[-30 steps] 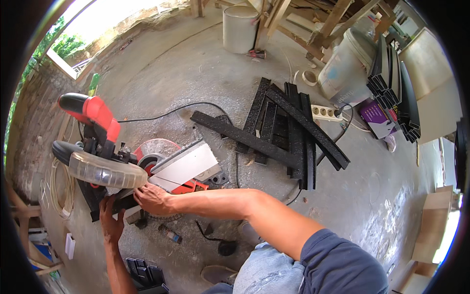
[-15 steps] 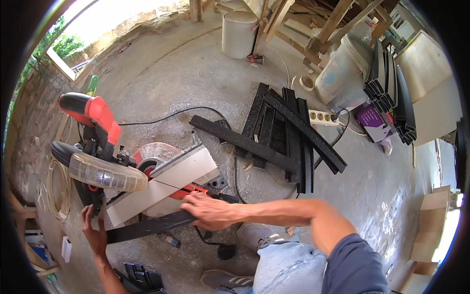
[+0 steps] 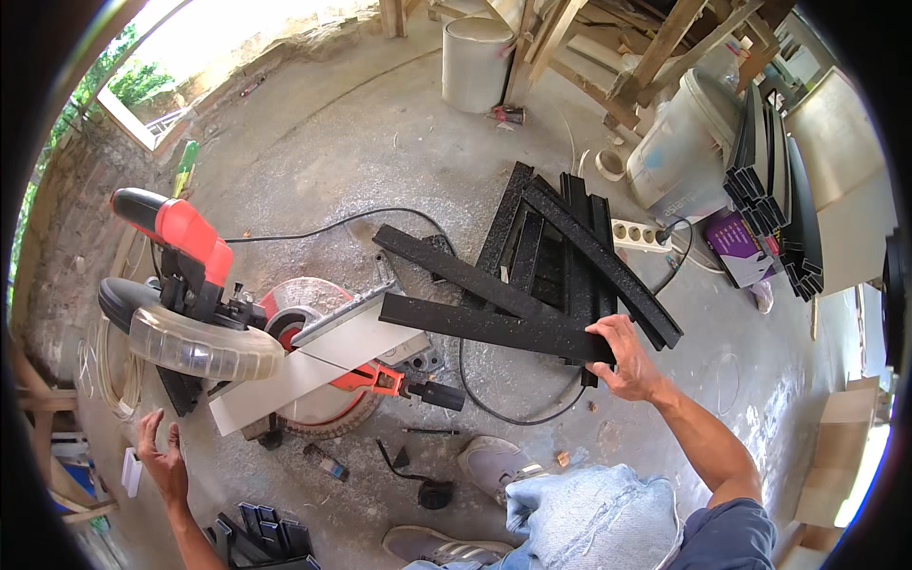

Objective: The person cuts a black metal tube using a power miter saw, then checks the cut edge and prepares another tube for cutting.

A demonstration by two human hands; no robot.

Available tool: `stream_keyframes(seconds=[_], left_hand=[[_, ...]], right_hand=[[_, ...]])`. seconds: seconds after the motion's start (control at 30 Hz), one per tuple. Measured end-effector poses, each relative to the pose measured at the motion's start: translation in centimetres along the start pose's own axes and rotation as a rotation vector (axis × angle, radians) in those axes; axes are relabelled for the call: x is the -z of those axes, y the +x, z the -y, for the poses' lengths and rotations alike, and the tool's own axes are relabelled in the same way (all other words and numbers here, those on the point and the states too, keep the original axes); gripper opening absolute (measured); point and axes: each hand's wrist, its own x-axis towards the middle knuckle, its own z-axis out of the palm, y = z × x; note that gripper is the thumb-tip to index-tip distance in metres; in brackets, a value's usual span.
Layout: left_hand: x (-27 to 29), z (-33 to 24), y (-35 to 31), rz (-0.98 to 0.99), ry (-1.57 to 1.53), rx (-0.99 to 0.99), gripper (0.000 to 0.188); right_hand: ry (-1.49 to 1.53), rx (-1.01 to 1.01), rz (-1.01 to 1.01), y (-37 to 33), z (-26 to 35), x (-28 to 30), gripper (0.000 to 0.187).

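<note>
My right hand (image 3: 627, 359) grips one end of a long black profile (image 3: 484, 326), thumb below and fingers over the top. The profile's other end points left and overlaps the far end of the white board (image 3: 318, 366) on the miter saw (image 3: 304, 313). Behind it lies a pile of black profiles (image 3: 575, 256), speckled with pale dust. Away from the saw's left side, my left hand (image 3: 163, 456) is empty, its fingers apart. The saw's head, with a red and black handle (image 3: 176, 228) and a clear blade guard (image 3: 204, 340), is raised.
A power strip (image 3: 638, 236) lies right of the pile; a black cord (image 3: 399, 211) loops across the floor. Short black offcuts (image 3: 261, 532) sit near my left forearm. A brush (image 3: 328, 463) rests before the saw. Buckets (image 3: 475, 65) and more stacked profiles (image 3: 765, 171) stand farther back.
My right hand has carried the black profile from the saw's near side rightward to the pile. My left hand has let go of it and moved down slightly, fingers spread.
</note>
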Motion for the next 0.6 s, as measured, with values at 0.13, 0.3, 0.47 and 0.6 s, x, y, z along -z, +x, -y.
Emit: stream_keyframes(seconds=[0.13, 0.3, 0.47, 0.6], left_hand=[[1.3, -1.6, -0.1, 0.088, 0.038, -0.059, 0.032], [3.8, -5.3, -1.4, 0.096, -0.015, -0.064, 0.033], [5.4, -9.8, -2.9, 0.125, -0.095, -0.013, 0.035], [7.0, -15.9, -3.9, 0.242, 0.004, -0.078, 0.038]], right_hand=[[0.012, 0.062, 0.044, 0.5, -0.7, 0.7, 0.058], [0.032, 0.016, -0.032, -0.4, -3.0, 1.9, 0.058], [0.027, -0.107, -0.222, 3.1, -2.6, -0.8, 0.053], [0.015, -0.151, -0.233, 6.4, -2.4, -5.1, 0.051]])
